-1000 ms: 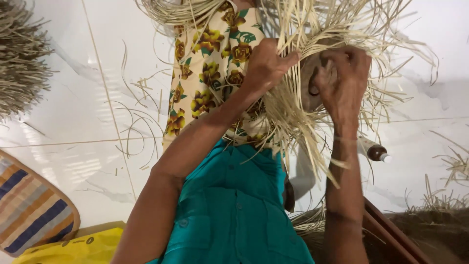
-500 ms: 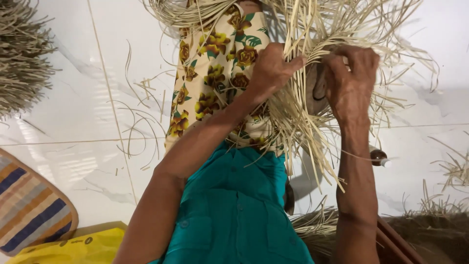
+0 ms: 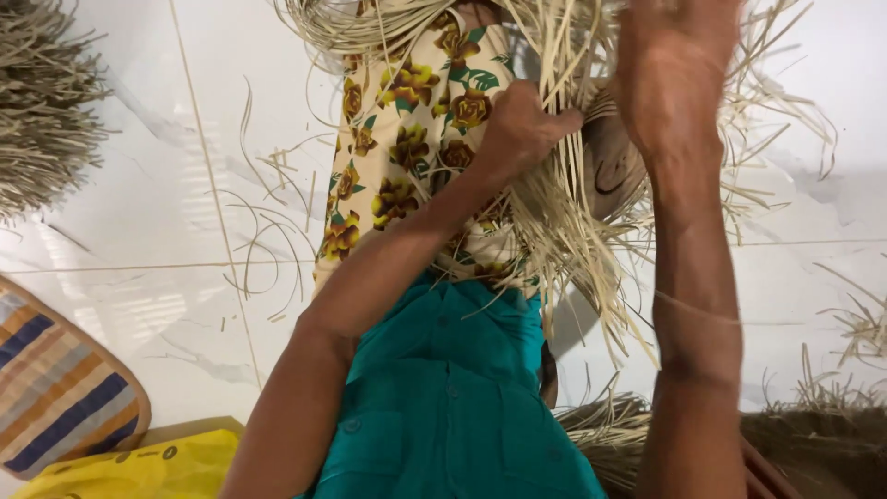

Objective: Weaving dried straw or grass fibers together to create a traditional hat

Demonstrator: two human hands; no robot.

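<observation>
My left hand (image 3: 522,129) is closed around a bunch of pale straw strands (image 3: 565,242) that hang down over my lap. The strands wrap a round brown wooden block (image 3: 612,164) just right of that hand. My right hand (image 3: 674,79) is raised above the block, blurred, with its back to the camera and its fingertips cut off by the top edge. I cannot tell whether it holds any strands. A cream cloth with yellow flowers (image 3: 407,139) covers my legs below a teal shirt (image 3: 443,397).
White floor tiles (image 3: 157,212) carry scattered loose strands. A heap of dry straw (image 3: 37,102) lies at the upper left, and more straw (image 3: 813,434) at the lower right. A striped woven mat (image 3: 55,397) and a yellow bag (image 3: 139,467) sit at the lower left.
My right hand has lifted from the wooden block toward the top of the view. My left hand keeps its grip on the strands in about the same place.
</observation>
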